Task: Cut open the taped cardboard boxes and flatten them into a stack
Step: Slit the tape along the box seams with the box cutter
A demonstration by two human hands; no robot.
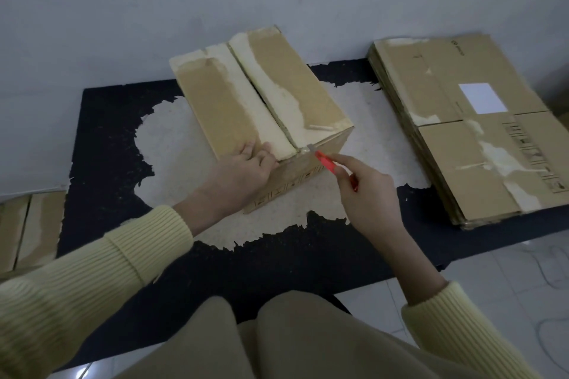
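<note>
A brown cardboard box (pixel 215 101) stands on the black mat (pixel 101 120), its top flaps parted along the centre seam with torn pale patches beside it. My left hand (pixel 246 169) lies flat on the box's near left corner, fingers spread over the flap edge. My right hand (pixel 369 194) grips a red box cutter (pixel 326 162), whose tip touches the near end of the seam at the box's top edge. A stack of flattened boxes (pixel 462 132) lies to the right, one with a white label.
The mat has a worn pale area around the box. Another cardboard box (pixel 27 231) sits at the left edge. A grey wall runs close behind. White floor tiles show at the lower right, and my knees fill the bottom.
</note>
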